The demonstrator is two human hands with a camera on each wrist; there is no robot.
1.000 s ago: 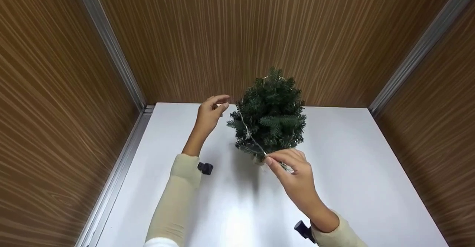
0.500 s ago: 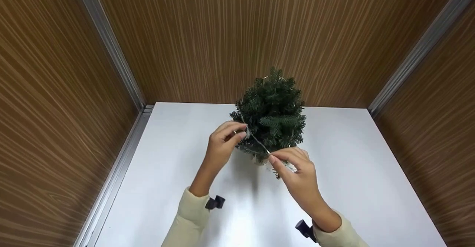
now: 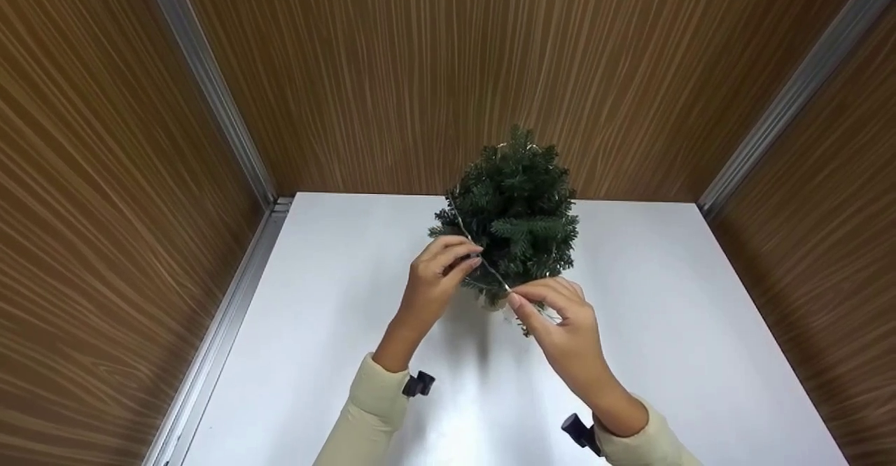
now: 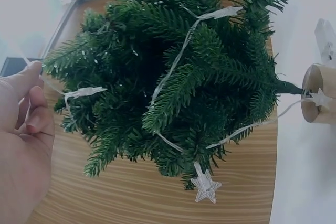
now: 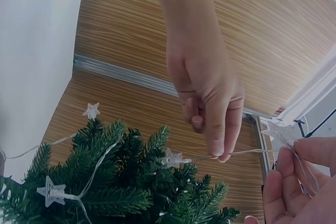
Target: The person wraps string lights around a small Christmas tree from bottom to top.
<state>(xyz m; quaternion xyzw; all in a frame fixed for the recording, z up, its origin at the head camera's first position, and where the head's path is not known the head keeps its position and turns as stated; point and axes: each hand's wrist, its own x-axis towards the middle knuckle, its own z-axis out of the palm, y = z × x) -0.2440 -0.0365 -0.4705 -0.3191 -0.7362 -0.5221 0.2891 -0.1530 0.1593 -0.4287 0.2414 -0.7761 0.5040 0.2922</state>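
Note:
A small green artificial Christmas tree point(image 3: 521, 203) stands on the white table. A clear string of star lights point(image 5: 254, 152) winds around its branches. My left hand point(image 3: 430, 284) pinches the wire between thumb and fingertips at the tree's near left side. To its right, my right hand point(image 3: 567, 333) pinches the string farther along, the wire stretched between the two. In the right wrist view a clear star point(image 5: 278, 131) sits at the right hand's fingertips, while another star point(image 5: 172, 158) lies against the branches. One more star point(image 4: 206, 186) hangs beside the tree in the left wrist view.
The white table point(image 3: 336, 263) is bounded by a wood-grain back wall point(image 3: 392, 67) and side walls with metal rails point(image 3: 210, 81). The tree rests on a light brown round base point(image 4: 315, 114). Loose wire hangs below the right hand.
My left hand has come from the tree's left side down and rightward onto the wire, and now pinches it nearer my right hand. The right hand has barely shifted.

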